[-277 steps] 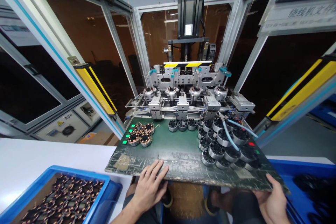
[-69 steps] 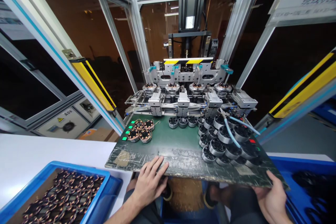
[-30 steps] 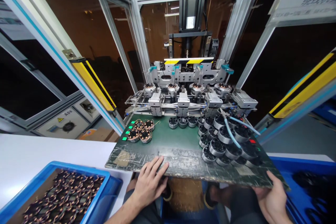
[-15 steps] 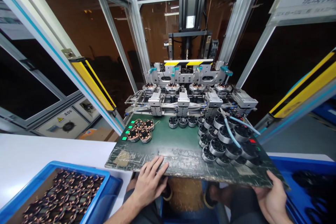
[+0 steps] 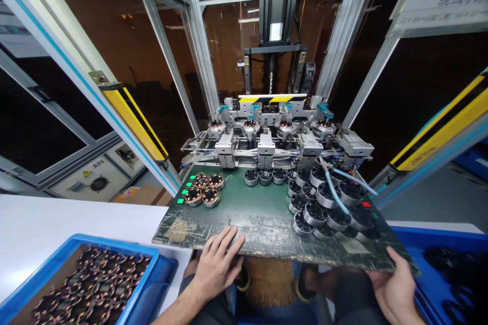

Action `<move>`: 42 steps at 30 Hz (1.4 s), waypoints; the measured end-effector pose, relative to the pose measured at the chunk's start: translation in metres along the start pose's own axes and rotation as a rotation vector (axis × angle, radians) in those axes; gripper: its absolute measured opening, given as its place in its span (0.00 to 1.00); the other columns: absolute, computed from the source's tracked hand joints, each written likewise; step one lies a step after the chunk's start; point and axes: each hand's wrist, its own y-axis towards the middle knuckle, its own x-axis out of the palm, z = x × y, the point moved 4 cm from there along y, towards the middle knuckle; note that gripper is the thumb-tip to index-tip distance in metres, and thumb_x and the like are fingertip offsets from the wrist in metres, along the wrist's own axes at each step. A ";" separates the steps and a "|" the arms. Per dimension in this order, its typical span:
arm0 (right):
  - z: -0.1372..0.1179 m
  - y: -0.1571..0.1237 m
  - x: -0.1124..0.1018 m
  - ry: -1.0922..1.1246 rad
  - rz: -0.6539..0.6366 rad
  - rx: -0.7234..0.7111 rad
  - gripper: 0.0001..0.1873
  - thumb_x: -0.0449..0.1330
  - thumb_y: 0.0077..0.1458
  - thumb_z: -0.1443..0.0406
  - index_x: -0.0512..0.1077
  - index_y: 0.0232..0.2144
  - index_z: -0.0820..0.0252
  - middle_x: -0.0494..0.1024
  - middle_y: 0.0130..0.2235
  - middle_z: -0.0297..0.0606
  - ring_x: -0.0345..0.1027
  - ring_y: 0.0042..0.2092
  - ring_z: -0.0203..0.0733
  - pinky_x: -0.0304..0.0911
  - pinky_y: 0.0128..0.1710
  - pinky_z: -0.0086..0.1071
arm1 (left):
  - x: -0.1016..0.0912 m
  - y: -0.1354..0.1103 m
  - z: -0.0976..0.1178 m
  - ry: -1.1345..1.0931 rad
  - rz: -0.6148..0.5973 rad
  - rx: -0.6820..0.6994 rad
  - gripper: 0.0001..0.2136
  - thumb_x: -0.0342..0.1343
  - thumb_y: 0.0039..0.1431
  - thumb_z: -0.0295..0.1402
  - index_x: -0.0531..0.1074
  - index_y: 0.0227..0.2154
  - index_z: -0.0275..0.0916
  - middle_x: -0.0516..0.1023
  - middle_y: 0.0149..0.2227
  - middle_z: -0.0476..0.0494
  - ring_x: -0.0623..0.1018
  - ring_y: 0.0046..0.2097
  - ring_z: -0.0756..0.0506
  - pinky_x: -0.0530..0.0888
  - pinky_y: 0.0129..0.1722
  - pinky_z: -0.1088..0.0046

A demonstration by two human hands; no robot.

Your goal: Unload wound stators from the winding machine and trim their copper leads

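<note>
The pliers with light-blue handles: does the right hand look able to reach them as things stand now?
Probably yes. The pliers lie on top of the stacked cores, and nothing covers them. The right hand, at the near right corner of the green board, would likely pass over the stack.

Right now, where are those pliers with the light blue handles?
In the head view, the pliers lie right of centre, atop the silver-and-black rings on the green board, handle ends near the small red square.
</note>
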 end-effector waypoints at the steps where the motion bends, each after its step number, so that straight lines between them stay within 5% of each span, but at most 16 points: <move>1: 0.000 0.000 0.000 -0.002 -0.006 -0.007 0.20 0.73 0.45 0.62 0.86 0.43 0.53 0.90 0.41 0.32 0.83 0.33 0.48 0.87 0.38 0.45 | 0.001 -0.001 0.000 -0.005 -0.001 -0.004 0.31 0.67 0.71 0.45 0.73 0.74 0.50 0.81 0.70 0.41 0.78 0.70 0.38 0.67 0.69 0.60; 21: 0.001 0.000 0.001 0.026 -0.017 0.020 0.21 0.74 0.44 0.62 0.86 0.45 0.53 0.91 0.44 0.32 0.82 0.35 0.43 0.86 0.36 0.37 | -0.003 0.003 0.001 -0.014 0.009 0.005 0.24 0.66 0.73 0.44 0.78 0.69 0.48 0.82 0.69 0.40 0.79 0.68 0.37 0.68 0.66 0.59; 42: -0.006 -0.008 0.008 0.020 -0.002 0.030 0.19 0.71 0.47 0.64 0.86 0.44 0.53 0.90 0.41 0.32 0.81 0.32 0.44 0.86 0.36 0.40 | -0.002 0.003 0.001 -0.031 0.017 0.005 0.25 0.66 0.73 0.44 0.77 0.69 0.47 0.81 0.70 0.40 0.77 0.70 0.38 0.67 0.67 0.59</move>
